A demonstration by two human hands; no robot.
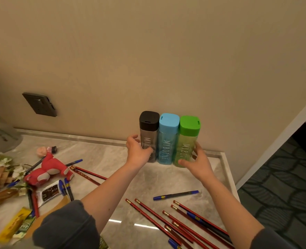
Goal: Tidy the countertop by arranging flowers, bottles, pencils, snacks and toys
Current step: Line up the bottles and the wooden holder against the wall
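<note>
Currently, three bottles stand upright and touching in a row on the countertop [102, 159], close to the wall: black-capped bottle [148, 130], blue-capped bottle [167, 141] and green-capped bottle [187, 139]. The left hand [138, 152] grips the black-capped bottle from its outer side, fingers curled across its front, while the right hand [198, 163] cups the green-capped bottle from the opposite side, thumb on the front face. Red pencils [166, 221] lie scattered nearer the person, and a red plush toy [48, 169] lies well apart to the left.
</note>
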